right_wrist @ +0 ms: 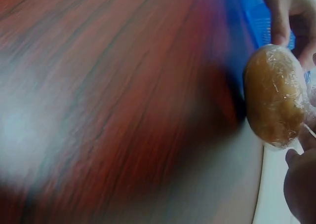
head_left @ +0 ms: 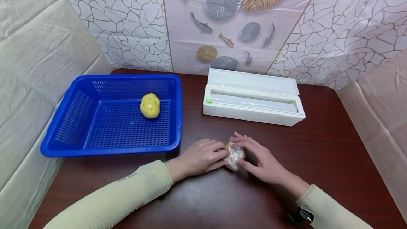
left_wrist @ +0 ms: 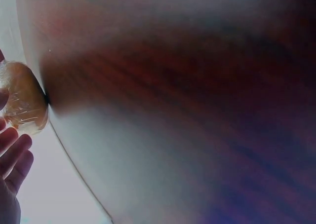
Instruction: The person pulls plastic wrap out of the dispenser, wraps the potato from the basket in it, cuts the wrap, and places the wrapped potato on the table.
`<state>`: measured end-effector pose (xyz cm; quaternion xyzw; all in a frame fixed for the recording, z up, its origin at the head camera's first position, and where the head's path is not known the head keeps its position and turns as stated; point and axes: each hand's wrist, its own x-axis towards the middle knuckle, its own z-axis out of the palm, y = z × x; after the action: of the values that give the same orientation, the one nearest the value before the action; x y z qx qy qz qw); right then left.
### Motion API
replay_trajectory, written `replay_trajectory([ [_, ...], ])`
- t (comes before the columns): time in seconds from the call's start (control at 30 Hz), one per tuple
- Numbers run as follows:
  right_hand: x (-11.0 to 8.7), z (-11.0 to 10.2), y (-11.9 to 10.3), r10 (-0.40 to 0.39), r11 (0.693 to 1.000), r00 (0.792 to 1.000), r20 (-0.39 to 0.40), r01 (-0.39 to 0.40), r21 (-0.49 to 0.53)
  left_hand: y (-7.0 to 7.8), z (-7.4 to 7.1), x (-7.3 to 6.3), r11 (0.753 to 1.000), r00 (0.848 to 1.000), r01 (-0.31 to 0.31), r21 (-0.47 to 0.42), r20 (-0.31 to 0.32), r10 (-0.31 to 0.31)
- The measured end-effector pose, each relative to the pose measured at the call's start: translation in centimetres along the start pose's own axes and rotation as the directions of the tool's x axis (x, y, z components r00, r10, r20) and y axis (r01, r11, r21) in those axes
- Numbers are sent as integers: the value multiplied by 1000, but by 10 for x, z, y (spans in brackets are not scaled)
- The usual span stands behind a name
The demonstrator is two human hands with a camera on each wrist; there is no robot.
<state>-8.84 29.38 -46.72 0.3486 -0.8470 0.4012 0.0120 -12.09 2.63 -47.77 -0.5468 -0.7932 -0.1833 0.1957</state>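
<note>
A potato wrapped in clear cling film rests on the table between the two hands. The left hand holds its left side, fingertips against the film. From the right, the right hand grips it, with the thumb on the near side and fingers over the far side. Seen from the right wrist, the wrapped potato has shiny, creased film, bunched toward the right edge. The left wrist view shows the potato at its left edge, beside the left hand. Some fingertips are hidden behind the potato.
A blue plastic basket stands at the left, with an unwrapped yellow potato inside. Behind the hands, a white cling film box lies with its lid up and a film roll in it. A patterned cloth hangs behind the brown table.
</note>
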Motion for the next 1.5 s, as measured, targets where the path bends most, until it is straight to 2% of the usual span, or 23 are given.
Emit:
replay_trajectory([
  [0.17, -7, -5, -1, -135, 980, 990, 26, 137, -141, 0, 1, 1, 1000, 1000, -16, 7, -5, 16],
  [0.23, -10, -8, -2, -150, 971, 988, 31, 153, -185, 1, 1, 1, 1000, 1000, -23, 16, -1, 23],
  [0.3, -11, -10, -4, -131, 969, 991, 24, 133, -207, 1, 0, 1, 1000, 1000, -25, 19, 4, 25],
  [0.4, -10, -10, -5, -60, 975, 998, 19, 63, -213, 0, 0, 2, 999, 1000, -23, 22, 13, 23],
  [0.47, -8, -9, -5, -11, 977, 999, 41, 19, -211, 0, 0, 3, 1000, 1000, -19, 17, 12, 19],
  [0.53, -7, -6, -4, 8, 974, 997, 78, 10, -228, 0, 1, 4, 1000, 1000, -17, 19, 12, 17],
  [0.7, -9, -1, 0, -17, 956, 989, 148, 59, -286, 0, 1, 5, 1000, 1000, -16, 24, 6, 15],
  [1.03, -11, 3, 4, -42, 927, 976, 212, 117, -357, -1, 3, 4, 1000, 999, -17, 8, -31, 18],
  [1.13, -10, 3, 5, -51, 926, 976, 212, 126, -357, -1, 2, 4, 1000, 999, -17, 22, -33, 17],
  [1.2, -9, 2, 5, -49, 937, 979, 199, 114, -331, -2, 3, 3, 999, 999, -18, 32, -30, 19],
  [1.37, -10, -4, 5, 3, 976, 992, 125, 24, -217, -4, 2, 4, 1000, 1000, -17, 21, -16, 17],
  [1.5, -11, -3, 7, 36, 977, 994, 102, -14, -213, -5, 0, 6, 1000, 1000, -10, 24, -9, 10],
])
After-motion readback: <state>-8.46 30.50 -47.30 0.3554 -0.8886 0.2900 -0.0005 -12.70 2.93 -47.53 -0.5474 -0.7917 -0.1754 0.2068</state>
